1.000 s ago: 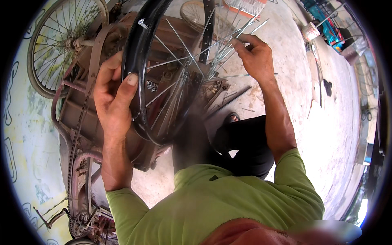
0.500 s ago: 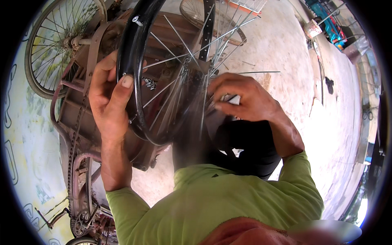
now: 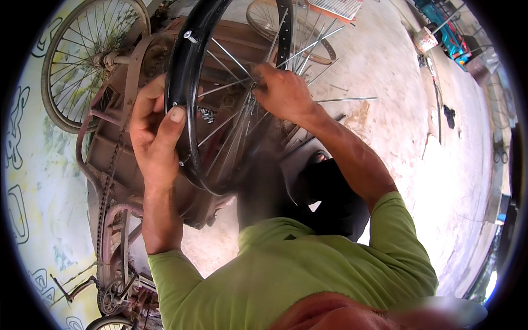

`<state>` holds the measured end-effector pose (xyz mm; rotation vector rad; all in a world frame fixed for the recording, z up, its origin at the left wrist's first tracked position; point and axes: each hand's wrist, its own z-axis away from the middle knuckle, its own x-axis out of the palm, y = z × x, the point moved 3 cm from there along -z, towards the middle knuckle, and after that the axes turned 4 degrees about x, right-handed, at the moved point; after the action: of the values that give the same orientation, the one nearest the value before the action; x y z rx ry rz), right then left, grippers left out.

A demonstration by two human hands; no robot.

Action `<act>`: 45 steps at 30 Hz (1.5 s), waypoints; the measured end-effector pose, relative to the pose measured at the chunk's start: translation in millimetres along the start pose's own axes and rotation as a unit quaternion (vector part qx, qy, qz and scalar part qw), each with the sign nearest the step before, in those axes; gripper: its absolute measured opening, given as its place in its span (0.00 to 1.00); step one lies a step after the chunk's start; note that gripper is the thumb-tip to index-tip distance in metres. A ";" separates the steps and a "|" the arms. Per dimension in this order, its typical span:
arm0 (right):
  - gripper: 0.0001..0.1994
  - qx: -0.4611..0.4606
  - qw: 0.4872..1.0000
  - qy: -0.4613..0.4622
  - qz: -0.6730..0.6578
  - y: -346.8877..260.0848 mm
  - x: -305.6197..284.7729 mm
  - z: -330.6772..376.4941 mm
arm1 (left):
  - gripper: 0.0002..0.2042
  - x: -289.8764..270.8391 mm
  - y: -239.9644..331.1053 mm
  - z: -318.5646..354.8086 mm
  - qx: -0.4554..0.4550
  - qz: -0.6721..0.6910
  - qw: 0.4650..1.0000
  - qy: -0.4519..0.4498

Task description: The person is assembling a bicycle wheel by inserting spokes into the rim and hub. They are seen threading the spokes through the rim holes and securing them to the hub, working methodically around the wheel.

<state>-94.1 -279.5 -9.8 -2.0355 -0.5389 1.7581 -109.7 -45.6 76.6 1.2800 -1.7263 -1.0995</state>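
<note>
A black bicycle wheel rim [image 3: 182, 66] stands tilted in front of me, with several loose silver spokes [image 3: 230, 56] fanning out from its middle. My left hand [image 3: 159, 129] grips the rim's left side, the thumb pressed on its face beside a spoke end and the fingers wrapped behind. At the middle, where the spokes meet, my right hand [image 3: 283, 94] is closed with bent fingers on a spoke; its fingertips are partly hidden. Spoke nipples [image 3: 190, 37] stick out of the rim. The hub is mostly covered by my right hand and the spokes.
A rusty brown cart bed [image 3: 118, 159] lies beneath the rim, with a pile of small metal pieces [image 3: 207, 114] on it. A spoked wheel [image 3: 91, 60] stands at the far left. Another wheel [image 3: 324, 47] and an orange-edged crate [image 3: 336, 7] are at the back.
My right hand has moved left and away from me, from right of the spokes to the wheel's middle. My left hand keeps its hold on the rim; the view has shifted slightly.
</note>
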 end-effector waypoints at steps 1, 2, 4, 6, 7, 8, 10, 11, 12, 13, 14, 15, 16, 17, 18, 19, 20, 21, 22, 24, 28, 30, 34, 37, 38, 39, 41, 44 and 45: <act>0.18 -0.021 0.999 -0.009 -0.036 -2.6 -1.7 0.0 | 0.25 -2.1 -2.8 0.6 0.009 0.004 1.000 -0.009; 0.17 -0.041 0.996 -0.019 -0.073 -4.2 -8.1 2.0 | 0.26 -2.7 -1.5 0.4 0.008 0.005 1.000 -0.008; 0.17 -0.074 0.989 -0.052 -0.115 -5.4 -21.8 10.0 | 0.26 0.7 1.1 0.4 0.006 0.009 1.000 -0.005; 0.18 -0.098 0.982 -0.102 -0.124 -6.2 -35.7 26.5 | 0.26 -1.8 -1.9 1.3 0.000 0.006 1.000 0.001; 0.18 -0.158 0.969 -0.159 -0.106 -9.4 -38.8 38.0 | 0.26 -4.1 -4.5 1.0 -0.002 0.007 1.000 -0.006; 0.18 -0.218 0.948 -0.216 -0.089 -12.5 -40.9 49.7 | 0.26 -5.5 -6.2 0.6 -0.003 0.006 1.000 -0.012; 0.18 -0.257 0.909 -0.318 -0.085 -19.9 -44.9 67.7 | 0.26 -4.2 -4.8 1.3 -0.002 0.004 1.000 -0.006; 0.19 -0.235 0.895 -0.365 -0.100 -23.5 -48.9 75.2 | 0.26 -2.4 -4.1 1.7 -0.004 0.003 1.000 -0.005; 0.19 -0.212 0.879 -0.411 -0.115 -23.4 -50.3 79.9 | 0.26 -2.1 -4.3 1.8 -0.001 0.000 1.000 0.000; 0.15 -0.220 0.905 -0.334 -0.146 -14.1 -49.6 75.5 | 0.26 -1.2 -4.1 2.2 0.003 -0.003 1.000 0.001; 0.15 -0.143 0.939 -0.272 -0.154 -2.3 -51.7 65.2 | 0.27 -1.3 -3.7 1.9 0.006 -0.005 1.000 0.003; 0.15 -0.064 0.963 -0.206 -0.161 11.0 -55.3 53.7 | 0.26 -1.2 -3.1 2.2 0.006 -0.009 1.000 -0.004; 0.16 0.012 0.976 -0.137 -0.167 25.4 -60.6 41.3 | 0.26 -0.3 -1.7 1.8 0.004 0.007 1.000 -0.011; 0.16 0.051 0.986 -0.078 -0.135 40.8 -64.3 29.0 | 0.25 0.4 -0.5 1.1 0.002 0.023 1.000 -0.017; 0.17 0.091 0.990 -0.019 -0.103 53.9 -69.4 19.8 | 0.24 1.0 0.2 0.4 0.000 0.040 0.999 -0.024; 0.19 0.110 0.989 -0.019 -0.101 56.8 -70.6 14.2 | 0.25 -1.1 -1.9 0.6 0.001 0.035 0.999 -0.020; 0.20 0.130 0.986 -0.019 -0.100 56.6 -69.8 9.0 | 0.25 -0.9 -1.5 0.2 0.000 0.036 0.999 -0.018; 0.22 0.149 0.984 -0.019 -0.099 56.6 -69.3 4.2 | 0.26 -0.4 -0.7 -0.3 0.000 0.037 0.999 -0.015; 0.23 0.136 0.988 -0.002 -0.076 57.5 -67.9 0.3 | 0.26 0.5 -1.0 0.3 -0.003 0.037 0.999 -0.011; 0.24 0.111 0.993 0.030 -0.031 62.6 -60.6 -5.5 | 0.27 3.5 -2.4 0.5 0.003 -0.004 1.000 0.012; 0.25 0.115 0.987 0.110 0.027 65.7 -58.4 -15.2 | 0.26 2.8 -2.8 1.0 0.002 -0.003 1.000 0.014; 0.24 0.157 0.982 0.103 -0.022 64.3 -59.9 -16.1 | 0.26 1.0 -3.1 0.5 0.001 0.014 1.000 0.008; 0.17 0.180 0.958 0.103 -0.200 80.6 -49.7 -16.7 | 0.26 -1.1 -2.5 0.5 -0.010 0.044 0.999 -0.007; 0.14 0.188 0.871 0.091 -0.445 92.2 -27.6 -19.1 | 0.27 -3.0 -3.3 -1.0 -0.010 0.038 0.999 -0.012; 0.14 0.178 0.884 0.086 -0.423 94.2 -24.5 -21.6 | 0.27 -2.9 -3.8 -1.8 -0.008 0.035 0.999 -0.016; 0.15 0.167 0.897 0.081 -0.401 96.0 -22.0 -24.6 | 0.27 -2.0 -3.4 -1.9 -0.005 0.026 1.000 -0.011; 0.15 0.161 0.916 0.078 -0.359 89.4 -24.4 -26.9 | 0.27 -0.2 -1.9 -0.6 0.003 0.004 1.000 -0.001; 0.11 0.151 0.922 0.086 -0.346 84.7 -35.4 -32.9 | 0.27 -1.8 -1.4 0.1 -0.006 0.037 0.999 -0.014; 0.10 0.131 0.913 0.087 -0.375 89.5 -34.7 -37.6 | 0.27 -2.0 -1.5 0.0 0.000 0.035 0.999 -0.013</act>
<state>-58.8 -375.5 -23.3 -1.4826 -0.8337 1.1018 -108.7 -43.9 75.1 1.2001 -1.7771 -1.0803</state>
